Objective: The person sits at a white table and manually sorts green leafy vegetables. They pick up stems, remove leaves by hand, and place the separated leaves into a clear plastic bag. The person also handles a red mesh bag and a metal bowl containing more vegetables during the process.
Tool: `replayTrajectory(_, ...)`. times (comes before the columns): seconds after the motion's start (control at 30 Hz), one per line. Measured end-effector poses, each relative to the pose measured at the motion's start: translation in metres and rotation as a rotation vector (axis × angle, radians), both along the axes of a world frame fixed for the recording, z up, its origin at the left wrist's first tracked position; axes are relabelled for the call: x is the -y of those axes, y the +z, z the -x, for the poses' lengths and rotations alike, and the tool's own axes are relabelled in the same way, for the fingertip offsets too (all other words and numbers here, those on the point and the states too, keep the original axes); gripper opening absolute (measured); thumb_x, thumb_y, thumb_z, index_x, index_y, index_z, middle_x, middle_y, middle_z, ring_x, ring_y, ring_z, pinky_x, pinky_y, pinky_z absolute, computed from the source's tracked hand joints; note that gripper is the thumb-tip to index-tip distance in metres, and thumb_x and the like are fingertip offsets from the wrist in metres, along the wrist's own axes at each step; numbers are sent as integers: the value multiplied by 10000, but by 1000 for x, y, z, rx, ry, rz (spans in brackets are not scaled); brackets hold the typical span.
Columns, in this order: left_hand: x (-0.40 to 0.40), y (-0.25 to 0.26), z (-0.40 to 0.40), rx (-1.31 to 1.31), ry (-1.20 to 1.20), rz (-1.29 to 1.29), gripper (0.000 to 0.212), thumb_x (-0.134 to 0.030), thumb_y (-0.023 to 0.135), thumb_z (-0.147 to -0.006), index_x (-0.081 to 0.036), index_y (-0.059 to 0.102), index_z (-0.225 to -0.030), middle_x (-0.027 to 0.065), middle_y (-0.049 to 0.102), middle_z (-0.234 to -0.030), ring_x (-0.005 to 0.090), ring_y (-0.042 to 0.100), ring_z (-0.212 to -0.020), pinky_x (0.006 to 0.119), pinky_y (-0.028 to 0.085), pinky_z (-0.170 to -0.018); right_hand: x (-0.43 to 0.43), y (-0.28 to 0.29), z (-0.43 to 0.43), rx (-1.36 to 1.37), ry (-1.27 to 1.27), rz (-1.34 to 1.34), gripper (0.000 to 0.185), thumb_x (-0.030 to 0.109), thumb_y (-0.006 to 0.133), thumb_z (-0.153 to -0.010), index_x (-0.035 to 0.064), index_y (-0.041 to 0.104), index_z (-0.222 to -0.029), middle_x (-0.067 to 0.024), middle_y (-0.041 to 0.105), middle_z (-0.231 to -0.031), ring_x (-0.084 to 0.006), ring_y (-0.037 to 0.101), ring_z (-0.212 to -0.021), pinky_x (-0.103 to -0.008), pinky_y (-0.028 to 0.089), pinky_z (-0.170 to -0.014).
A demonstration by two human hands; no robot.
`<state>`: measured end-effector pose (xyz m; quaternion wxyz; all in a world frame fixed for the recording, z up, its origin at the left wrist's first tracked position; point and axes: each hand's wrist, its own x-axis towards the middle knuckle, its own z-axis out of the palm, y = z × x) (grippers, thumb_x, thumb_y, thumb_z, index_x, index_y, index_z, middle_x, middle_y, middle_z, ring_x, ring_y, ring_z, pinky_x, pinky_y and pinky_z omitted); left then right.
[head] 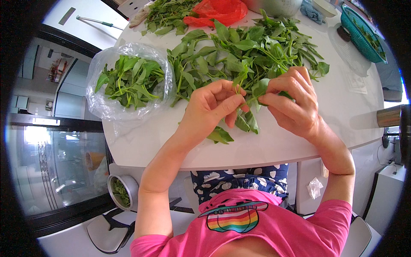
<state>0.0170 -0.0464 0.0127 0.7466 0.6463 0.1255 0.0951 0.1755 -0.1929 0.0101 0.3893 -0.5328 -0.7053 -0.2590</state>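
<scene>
Both hands meet over the near side of a white table (279,146). My left hand (221,101) pinches a leafy green stem (241,77) between thumb and fingers. Leaves on the same sprig or one beside it, such as a broad leaf (260,87), are gripped by my right hand (293,99); which stem they belong to I cannot tell. Just beyond my hands spreads a large heap of leafy greens (237,48). To the left, an open clear plastic bag (96,91) holds picked greens (130,80). A few loose leaves (221,135) lie below my left hand.
At the back are another pile of greens (168,16), a red plastic bag (221,13), a metal pot (276,6) and a blue cloth (310,12). A teal basket (361,38) stands far right. A bin (133,189) with greens sits below the table's left edge.
</scene>
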Motion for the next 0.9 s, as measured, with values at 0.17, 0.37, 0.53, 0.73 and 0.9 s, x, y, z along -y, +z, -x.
replayTrajectory(0.17, -2, -1, 1, 12, 34, -36, 200, -216, 528, -942, -31, 589, -990, 93, 637, -819, 89, 515, -540, 203, 410, -504, -5, -8, 2, -83, 82, 25, 308, -8, 670, -563, 51, 612, -860, -58, 548, -811, -221, 508, -637, -323, 404, -554)
replayTrajectory(0.37, -2, -6, -1, 63, 110, -81, 209, -226, 537, -938, -32, 599, -986, 78, 633, -805, 90, 522, -572, 203, 413, -513, -3, -7, 4, -165, 149, 99, 286, -56, 660, -618, 34, 603, -883, -86, 549, -811, -244, 536, -632, -319, 451, -540)
replayTrajectory(0.53, -2, -7, 0, 104, 92, -171, 172, -167, 551, -926, -16, 607, -987, 74, 639, -841, 82, 516, -590, 199, 419, -533, 0, -3, 4, -514, 240, 264, 243, -49, 691, -669, 15, 620, -892, -89, 578, -810, -196, 556, -625, -273, 447, -544)
replayTrajectory(0.73, 8, -11, 2, 80, 132, -352, 147, -53, 656, -829, 30, 643, -950, 46, 637, -809, 60, 527, -602, 196, 416, -572, 7, 9, -4, -1257, 249, 655, 383, 354, 555, -912, -27, 592, -900, -43, 571, -803, -99, 541, -632, -236, 414, -571)
replayTrajectory(0.9, 8, -10, 2, 76, 49, -483, 98, -10, 626, -835, 34, 644, -920, 58, 634, -882, 65, 526, -630, 200, 422, -544, 7, 6, -8, -1386, 310, 626, 342, 321, 573, -908, -18, 605, -879, -35, 578, -745, -82, 529, -599, -224, 398, -541)
